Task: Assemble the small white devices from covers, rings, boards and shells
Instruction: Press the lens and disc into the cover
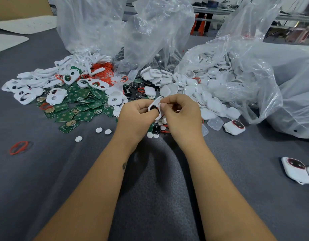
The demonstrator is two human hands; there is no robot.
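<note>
Nearest to us our two forearms reach out over the grey worktop [45, 180], meeting at a small white cover [156, 103] held up just in front of the parts heap. Our left hand [135, 112] curls round its lower edge, thumb laid against a dark round insert with a trace of red at its rim, while our right hand [180, 110] pinches the upper edge between thumb and bent fingers [163, 105]; neither hand is spread wide, both are closed on the piece. We judge this cover to be light, thin and stiff, smooth enough to slip, so we hold it by its rims and leave the opening free. The red rings [105, 73] look soft and stretchy and will likely want seating by a fingertip rather than force. Green boards [84, 115] lie scattered to the left; we would take them by their edges, since their metal contacts look delicate. White shells [214, 106] spill from a clear plastic bag [254, 75] on the right. Two finished devices [234, 127] [295, 169] rest further right, well apart from our hands.
</note>
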